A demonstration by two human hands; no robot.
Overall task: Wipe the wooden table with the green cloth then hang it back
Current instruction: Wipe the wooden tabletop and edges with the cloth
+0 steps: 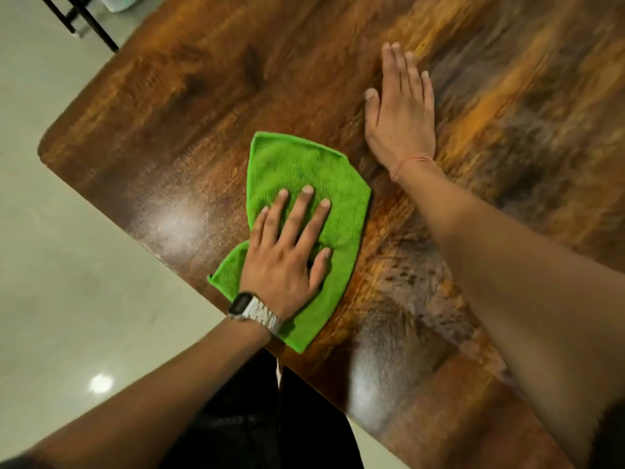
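Observation:
A bright green cloth (297,170) lies flat on the dark wooden table (176,106), close to its near edge. My left hand (287,255), with a metal watch on the wrist, presses down on the cloth with the fingers spread. One corner of the cloth reaches the table's edge under that wrist. My right hand (399,110) rests flat on the bare wood beyond and to the right of the cloth, fingers together, holding nothing. A thin thread band circles the right wrist.
The table's rounded corner (47,147) is at the left, with pale tiled floor (67,265) beside and below it. Black metal legs (84,18) of some furniture stand at the top left. My dark trousers (270,418) show below the table edge.

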